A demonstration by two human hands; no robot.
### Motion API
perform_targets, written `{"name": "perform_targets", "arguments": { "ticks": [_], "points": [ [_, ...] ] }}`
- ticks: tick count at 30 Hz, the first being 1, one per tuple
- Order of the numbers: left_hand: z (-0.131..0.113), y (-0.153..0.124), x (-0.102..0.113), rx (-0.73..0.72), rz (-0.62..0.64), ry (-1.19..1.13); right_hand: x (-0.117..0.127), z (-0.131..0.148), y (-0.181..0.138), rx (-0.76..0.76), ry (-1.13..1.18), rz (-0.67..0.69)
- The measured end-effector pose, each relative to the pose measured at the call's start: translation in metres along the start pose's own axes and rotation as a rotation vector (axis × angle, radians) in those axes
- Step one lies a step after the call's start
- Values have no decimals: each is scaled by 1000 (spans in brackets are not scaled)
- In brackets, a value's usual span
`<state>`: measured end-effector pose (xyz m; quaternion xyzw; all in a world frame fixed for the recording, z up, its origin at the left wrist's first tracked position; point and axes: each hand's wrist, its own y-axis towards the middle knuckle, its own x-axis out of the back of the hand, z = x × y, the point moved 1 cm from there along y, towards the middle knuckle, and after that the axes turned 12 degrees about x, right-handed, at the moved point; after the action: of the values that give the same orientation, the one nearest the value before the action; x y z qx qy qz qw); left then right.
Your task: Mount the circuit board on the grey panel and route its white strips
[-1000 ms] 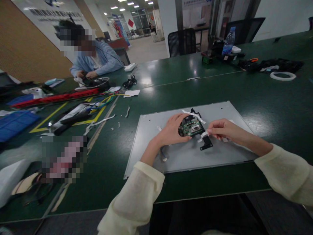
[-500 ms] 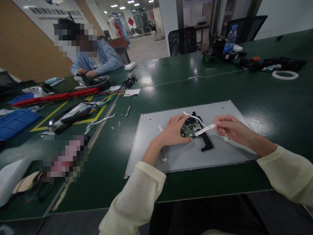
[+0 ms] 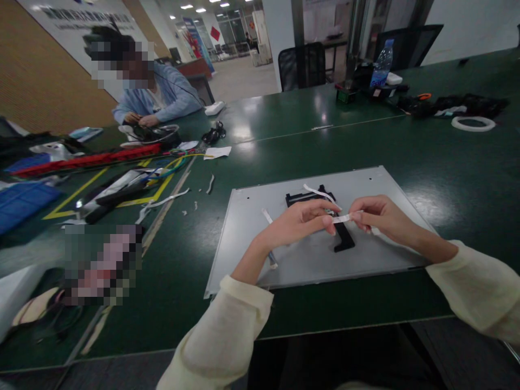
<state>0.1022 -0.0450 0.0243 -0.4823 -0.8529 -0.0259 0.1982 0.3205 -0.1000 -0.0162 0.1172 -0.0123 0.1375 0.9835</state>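
My right hand (image 3: 377,218) pinches one end of a narrow white strip (image 3: 342,218). Thumb and fingertips of my left hand (image 3: 300,223) close at the strip's other end, over a black bracket (image 3: 345,238). The frames do not show whether the strip is tape or flat cable. Under both hands lies a flat grey panel (image 3: 244,238), with the bracket on it. Another white strip (image 3: 317,190) curves over the bracket's upper part, and a short one (image 3: 266,215) lies to the left. My left hand mostly hides the green circuit board.
Across the green table (image 3: 260,157) a co-worker (image 3: 158,95) sits with hands on dark items. Cables, a red bar (image 3: 89,160) and a blue tray (image 3: 28,203) lie at left. At far right are a water bottle (image 3: 382,65) and a white ring (image 3: 473,124).
My left hand has come off the circuit board's left side and moved right, to the strip's free end. My right hand still holds the strip and has shifted slightly left.
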Motion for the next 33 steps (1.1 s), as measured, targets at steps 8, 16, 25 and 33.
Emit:
{"name": "perform_targets", "arguments": {
  "ticks": [8,16,25,33],
  "points": [
    [6,2,-10,200,-52,43,-5,6,3,1,-217,-29],
    [0,1,-5,214,-133,75,-7,4,1,99,-484,-74],
    [2,1,-6,170,-157,95,-6,-4,1,111,-265,-22],
    [4,5,-10,166,-197,217,-11,-3,0,113,-429,55]
  ]
}}
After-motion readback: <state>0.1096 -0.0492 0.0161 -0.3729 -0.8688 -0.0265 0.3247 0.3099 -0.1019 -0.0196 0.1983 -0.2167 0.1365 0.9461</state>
